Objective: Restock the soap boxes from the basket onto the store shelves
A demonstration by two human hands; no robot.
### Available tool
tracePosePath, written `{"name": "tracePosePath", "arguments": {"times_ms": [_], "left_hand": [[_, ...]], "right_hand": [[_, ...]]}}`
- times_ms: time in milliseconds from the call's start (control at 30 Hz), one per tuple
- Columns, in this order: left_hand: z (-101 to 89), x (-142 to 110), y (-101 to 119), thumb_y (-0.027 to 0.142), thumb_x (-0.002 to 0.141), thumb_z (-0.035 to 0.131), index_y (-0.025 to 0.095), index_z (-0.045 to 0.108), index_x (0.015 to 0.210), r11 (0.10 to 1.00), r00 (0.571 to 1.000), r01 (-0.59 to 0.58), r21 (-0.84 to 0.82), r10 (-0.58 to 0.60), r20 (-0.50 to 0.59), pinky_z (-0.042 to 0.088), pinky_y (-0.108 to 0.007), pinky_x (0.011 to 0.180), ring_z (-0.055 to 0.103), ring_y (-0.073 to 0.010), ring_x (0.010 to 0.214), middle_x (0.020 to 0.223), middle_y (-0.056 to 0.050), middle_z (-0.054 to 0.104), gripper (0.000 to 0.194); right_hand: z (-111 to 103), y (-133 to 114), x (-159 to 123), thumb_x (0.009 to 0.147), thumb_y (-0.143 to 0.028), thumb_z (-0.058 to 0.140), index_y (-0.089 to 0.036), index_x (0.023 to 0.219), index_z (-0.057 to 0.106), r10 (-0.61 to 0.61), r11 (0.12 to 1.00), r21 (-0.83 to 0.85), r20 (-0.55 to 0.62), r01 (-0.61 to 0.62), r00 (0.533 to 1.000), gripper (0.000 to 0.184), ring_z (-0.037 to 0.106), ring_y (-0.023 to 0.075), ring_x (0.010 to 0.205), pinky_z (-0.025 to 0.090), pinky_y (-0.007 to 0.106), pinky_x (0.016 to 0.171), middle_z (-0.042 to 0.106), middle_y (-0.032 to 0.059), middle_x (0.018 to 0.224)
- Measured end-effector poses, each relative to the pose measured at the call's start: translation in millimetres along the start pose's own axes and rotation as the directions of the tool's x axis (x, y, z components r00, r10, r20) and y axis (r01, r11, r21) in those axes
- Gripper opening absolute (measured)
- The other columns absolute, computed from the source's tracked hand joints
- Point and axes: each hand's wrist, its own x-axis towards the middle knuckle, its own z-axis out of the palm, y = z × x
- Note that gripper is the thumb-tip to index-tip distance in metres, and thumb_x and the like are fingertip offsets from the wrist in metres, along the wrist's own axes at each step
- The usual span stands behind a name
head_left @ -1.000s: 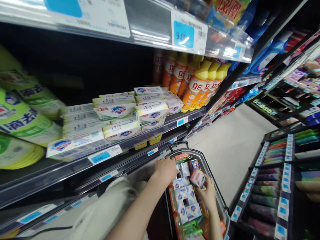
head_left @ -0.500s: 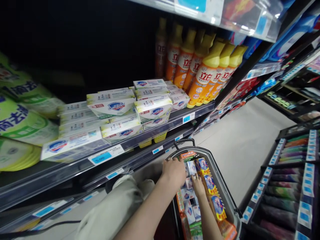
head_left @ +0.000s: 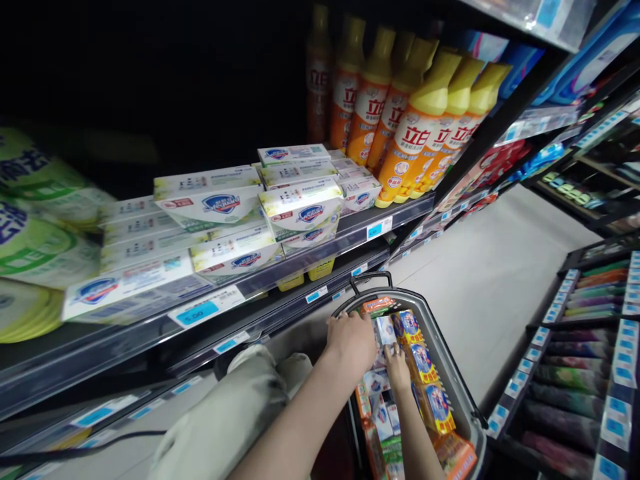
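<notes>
Both my hands are inside a grey and black basket (head_left: 436, 319) holding boxed goods. My left hand (head_left: 353, 341) is closed, its fingers curled down at the basket's far left part; what they grip is hidden beneath them. Beside it, my right hand (head_left: 398, 368) has bent fingers against a white soap box (head_left: 386, 331). More white soap boxes (head_left: 382, 419) lie nearer to me. Along the right side runs a row of yellow and blue packs (head_left: 423, 362). Orange packs (head_left: 456, 456) fill the near right corner, and an orange and green pack (head_left: 379, 306) lies at the far end.
To the left, a shelf (head_left: 295, 263) carries stacked white soap boxes (head_left: 220, 203), orange bottles with yellow caps (head_left: 413, 140) and green-yellow packs (head_left: 45, 247). A low rack of coloured packs (head_left: 575, 373) stands on the right. Pale floor (head_left: 493, 257) lies between.
The view has shifted slightly, so the shelf goods sit a little differently in it. Both hands stay in the basket; the right one's fingers have shifted slightly at the white soap box.
</notes>
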Motion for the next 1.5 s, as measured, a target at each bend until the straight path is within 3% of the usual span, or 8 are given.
{"name": "tracePosePath", "arguments": {"times_ms": [267,600,700,800,1000,1233,1333,1500], "left_hand": [[0.3,-0.4,-0.2,0.03,0.091,0.051,0.01,0.052,0.128,1.0,1.0,0.005,-0.001,-0.005,0.005,0.044,-0.047,0.098,0.051,-0.0312,0.119,0.125,-0.015,0.056,0.042],[1.0,-0.5,0.0,0.028,0.092,0.047,0.009,0.05,0.13,1.0,1.0,-0.004,0.007,0.004,0.007,0.043,-0.049,0.1,0.05,-0.0312,0.12,0.128,-0.016,0.055,0.043],[1.8,0.2,1.0,0.025,0.091,0.046,0.009,0.053,0.127,1.0,1.0,-0.008,-0.01,0.008,-0.001,0.043,-0.049,0.099,0.051,-0.0315,0.118,0.126,-0.016,0.056,0.04],[2.4,1.3,1.7,0.024,0.091,0.046,0.009,0.053,0.126,1.0,1.0,-0.006,-0.011,0.006,0.001,0.044,-0.049,0.098,0.051,-0.0311,0.118,0.125,-0.016,0.056,0.039],[2.5,1.4,1.8,0.028,0.092,0.048,0.01,0.051,0.129,1.0,1.0,0.003,0.011,-0.003,0.017,0.042,-0.049,0.101,0.05,-0.031,0.119,0.126,-0.016,0.055,0.042],[0.1,0.8,3.5,0.028,0.092,0.048,0.009,0.052,0.127,1.0,1.0,-0.001,0.019,0.001,0.028,0.042,-0.049,0.1,0.049,-0.0319,0.12,0.126,-0.016,0.055,0.041],[-0.3,0.7,3.1,0.03,0.091,0.051,0.009,0.053,0.126,1.0,0.999,-0.009,0.019,0.008,0.031,0.043,-0.048,0.099,0.05,-0.0323,0.12,0.124,-0.017,0.056,0.041],[1.3,0.6,2.6,0.033,0.091,0.051,0.01,0.052,0.127,1.0,1.0,-0.006,0.019,0.006,0.019,0.043,-0.048,0.098,0.05,-0.032,0.119,0.125,-0.016,0.055,0.043]], "right_hand": [[3.1,-6.1,-6.2,0.085,-0.002,0.028,-0.02,0.132,0.053,0.033,0.999,-0.009,-0.024,-0.034,0.999,0.057,0.049,0.0294,0.116,0.05,0.035,0.08,0.042,0.0174,0.141],[10.7,-3.8,-0.2,0.081,-0.003,0.035,-0.013,0.134,0.05,0.058,0.989,0.135,-0.023,-0.054,0.998,0.056,0.042,0.0265,0.13,0.039,0.035,0.102,0.043,0.0176,0.143],[7.4,-9.1,-2.3,0.083,-0.015,0.041,-0.005,0.133,0.047,0.19,0.967,0.185,-0.05,-0.178,0.981,0.051,0.045,0.0307,0.126,0.036,0.041,0.103,0.049,0.0233,0.135],[1.1,-20.5,-7.3,0.08,-0.043,0.053,0.0,0.132,0.043,0.389,0.903,0.197,0.007,-0.383,0.921,0.068,0.047,0.0386,0.119,0.036,0.05,0.097,0.051,0.0283,0.127],[-4.4,-31.7,-8.0,0.074,-0.061,0.058,-0.002,0.12,0.053,0.494,0.849,0.177,0.07,-0.499,0.866,0.075,0.048,0.0421,0.114,0.036,0.053,0.09,0.053,0.0293,0.122],[5.9,-20.7,-4.1,0.075,-0.065,0.054,-0.001,0.131,0.044,0.479,0.855,0.208,0.038,-0.475,0.877,0.085,0.045,0.0429,0.116,0.036,0.055,0.091,0.05,0.0288,0.128],[9.7,-8.7,-13.6,0.081,-0.065,0.047,-0.003,0.135,0.041,0.522,0.806,0.296,0.053,-0.513,0.851,0.082,0.045,0.0427,0.118,0.036,0.053,0.092,0.049,0.028,0.13],[24.5,11.8,-46.9,0.078,-0.059,0.056,-0.003,0.124,0.048,0.496,0.793,0.293,0.201,-0.535,0.845,0.073,0.051,0.0413,0.117,0.039,0.048,0.093,0.054,0.0285,0.124]]}}
